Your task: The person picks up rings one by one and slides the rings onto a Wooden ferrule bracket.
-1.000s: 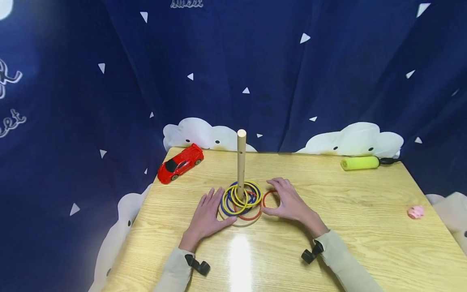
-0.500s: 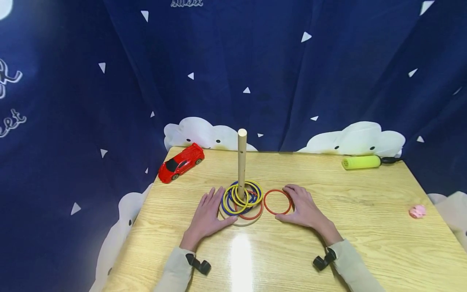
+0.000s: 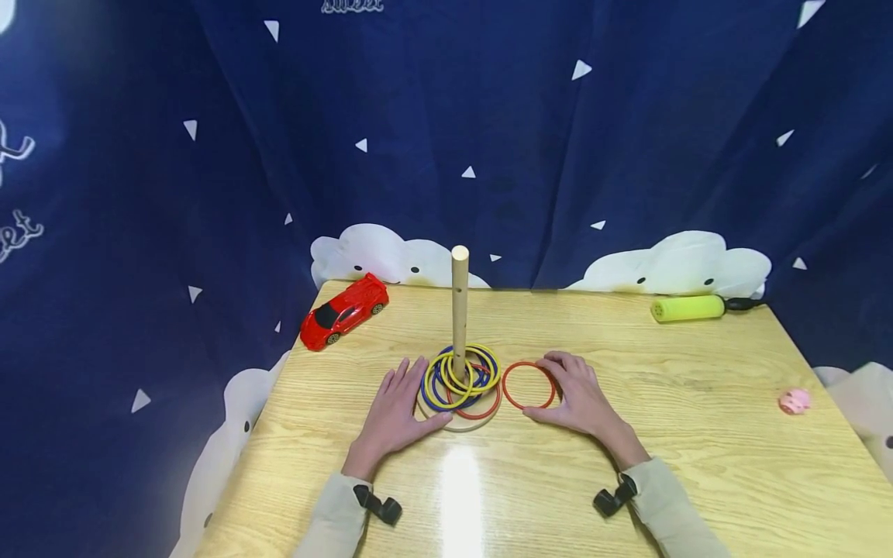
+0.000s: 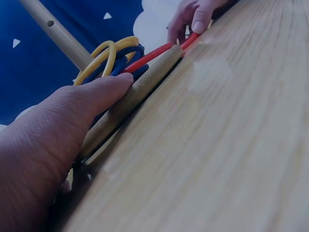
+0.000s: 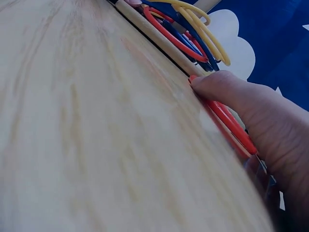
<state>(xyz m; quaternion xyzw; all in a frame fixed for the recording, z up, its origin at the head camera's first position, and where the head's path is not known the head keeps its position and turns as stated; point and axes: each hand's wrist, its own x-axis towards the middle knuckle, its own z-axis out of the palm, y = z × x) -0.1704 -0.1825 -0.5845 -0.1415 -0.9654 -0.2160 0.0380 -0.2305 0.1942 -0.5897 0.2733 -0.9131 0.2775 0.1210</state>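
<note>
A wooden peg (image 3: 460, 310) stands upright on a round wooden base (image 3: 453, 428) at the table's middle. Several yellow, blue and red rings (image 3: 465, 380) lie tangled around the peg's foot. My left hand (image 3: 398, 415) lies against the base's left side, fingers straight and thumb along the near rim; in the left wrist view the thumb (image 4: 113, 89) touches that rim. To the right of the base, a single red ring (image 3: 505, 386) lies flat on the table. My right hand (image 3: 579, 397) curves round its right side, with the thumb (image 5: 217, 84) on its near edge.
A red toy car (image 3: 345, 312) sits at the table's back left corner. Near the back right edge lies a yellow-green cylinder (image 3: 689, 308) with a black end. A small pink pig-faced toy (image 3: 794, 401) is at the far right. A dark blue curtain (image 3: 432, 139) hangs behind the table (image 3: 628, 496).
My right hand has shifted rightward, from over the red ring near the base to the ring's right side. The ring now shows almost whole. My left hand has stayed put.
</note>
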